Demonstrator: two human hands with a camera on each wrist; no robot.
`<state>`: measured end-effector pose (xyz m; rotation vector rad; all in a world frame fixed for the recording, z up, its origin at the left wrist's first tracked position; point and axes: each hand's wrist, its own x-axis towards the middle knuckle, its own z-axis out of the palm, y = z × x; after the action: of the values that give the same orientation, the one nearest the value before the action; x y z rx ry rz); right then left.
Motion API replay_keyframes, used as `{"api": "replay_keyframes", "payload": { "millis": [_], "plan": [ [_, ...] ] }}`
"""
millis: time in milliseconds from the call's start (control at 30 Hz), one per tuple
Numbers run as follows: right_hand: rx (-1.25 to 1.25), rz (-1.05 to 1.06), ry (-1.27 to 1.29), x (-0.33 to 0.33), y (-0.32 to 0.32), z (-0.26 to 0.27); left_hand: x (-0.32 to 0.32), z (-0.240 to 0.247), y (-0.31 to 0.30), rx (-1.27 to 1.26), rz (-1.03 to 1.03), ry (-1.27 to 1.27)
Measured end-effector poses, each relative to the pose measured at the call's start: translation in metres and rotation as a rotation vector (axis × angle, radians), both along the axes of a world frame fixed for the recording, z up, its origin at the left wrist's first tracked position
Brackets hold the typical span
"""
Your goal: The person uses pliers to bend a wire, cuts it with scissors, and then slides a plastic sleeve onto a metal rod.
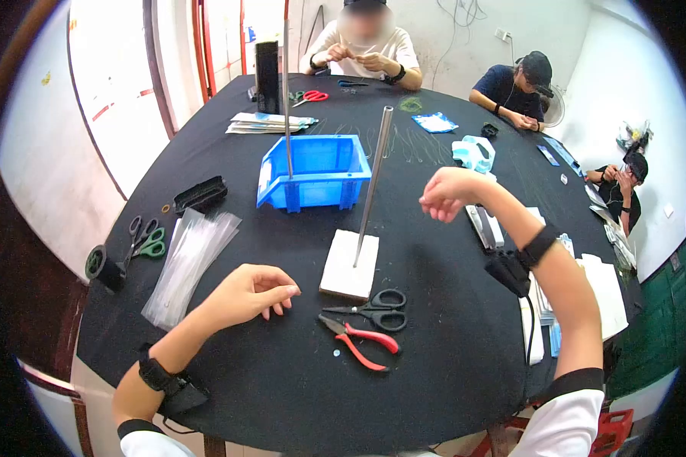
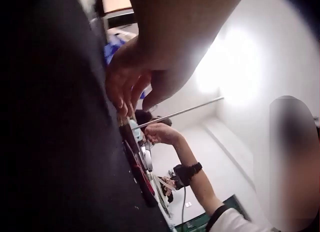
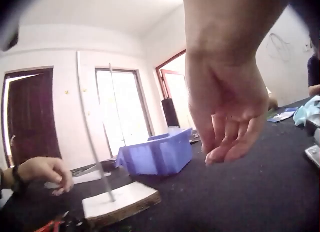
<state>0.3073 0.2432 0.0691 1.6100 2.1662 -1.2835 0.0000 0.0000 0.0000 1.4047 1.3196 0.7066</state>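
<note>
My left hand [image 1: 255, 293] is low over the black cloth with loosely bent fingers; its thumb stands apart from the fingers in the left wrist view. My right hand [image 1: 453, 190] hangs from a bent wrist above the table, fingers loosely curled, with nothing visible in them. Between the hands is a white square block [image 1: 349, 266] with a metal rod [image 1: 375, 179] standing up from it. Black-handled scissors [image 1: 381, 308] lie just in front of the block, and red-handled pliers [image 1: 362, 343] lie nearer to me.
A blue bin [image 1: 316, 194] stands behind the block, another rod [image 1: 287, 91] rising by it. Clear plastic sleeves [image 1: 190, 266], green-handled scissors [image 1: 152, 242] and a spool [image 1: 103, 266] lie left. White packets [image 1: 598, 297] are stacked right. Several people sit around the far table edge.
</note>
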Motion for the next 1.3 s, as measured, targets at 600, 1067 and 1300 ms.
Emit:
{"api": "replay_keyframes", "payload": {
  "millis": [600, 1067, 1300],
  "plan": [
    [0.887, -0.569, -0.165, -0.039, 0.132, -0.103, -0.007, -0.006, 0.013, -0.172, 0.070, -0.291],
    [0.786, -0.115, 0.308, -0.001, -0.012, 0.022, 0.003, -0.002, 0.006, -0.043, 0.101, -0.267],
    [0.366, 0.135, 0.597, -0.008, -0.169, 0.060, 0.065, 0.052, -0.025, 0.665, -0.028, -0.037]
  ]
}}
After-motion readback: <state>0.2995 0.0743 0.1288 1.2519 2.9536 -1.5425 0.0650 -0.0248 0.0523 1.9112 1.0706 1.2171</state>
